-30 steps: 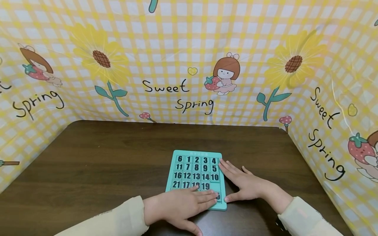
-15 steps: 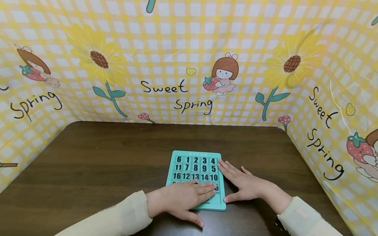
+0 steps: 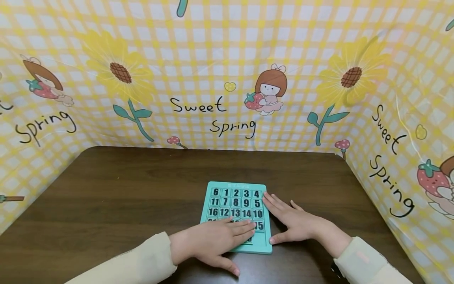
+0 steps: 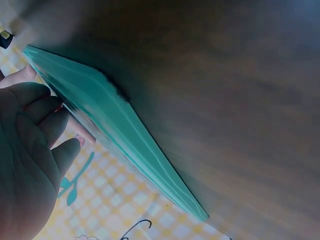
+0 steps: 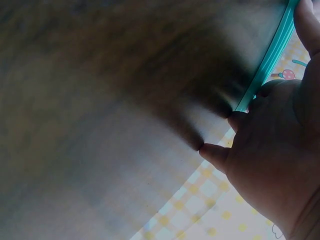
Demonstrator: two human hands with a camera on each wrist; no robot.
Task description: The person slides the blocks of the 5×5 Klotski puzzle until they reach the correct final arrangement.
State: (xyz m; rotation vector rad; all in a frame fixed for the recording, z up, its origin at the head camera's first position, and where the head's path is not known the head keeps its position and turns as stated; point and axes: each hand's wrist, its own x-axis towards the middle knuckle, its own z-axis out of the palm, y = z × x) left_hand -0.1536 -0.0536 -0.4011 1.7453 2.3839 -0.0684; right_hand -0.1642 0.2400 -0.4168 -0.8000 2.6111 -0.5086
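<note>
A teal number slide puzzle (image 3: 267,230) lies flat on the table, its tiles printed with black numbers. The upper rows start 6 1 2 3 4, and the tile 15 (image 3: 259,226) sits in the right column below 10. Bare teal base shows in the lower right corner. My left hand (image 3: 220,240) lies palm down over the lower rows, straight fingers touching the tiles just left of 15 and hiding several of them. My right hand (image 3: 294,221) rests on the table, extended fingertips at the frame's upper right edge and thumb at its lower right corner.
The brown wooden table (image 3: 124,197) spreads around the puzzle. Behind and at both sides hangs a yellow checked cloth (image 3: 198,59) with sunflowers, cartoon girls and lettering, meeting the table's edges.
A tile in the right column has slid up from the bottom row to the fourth. My left fingers moved up with it, then drew back left, uncovering 15. The right hand has stayed put.
</note>
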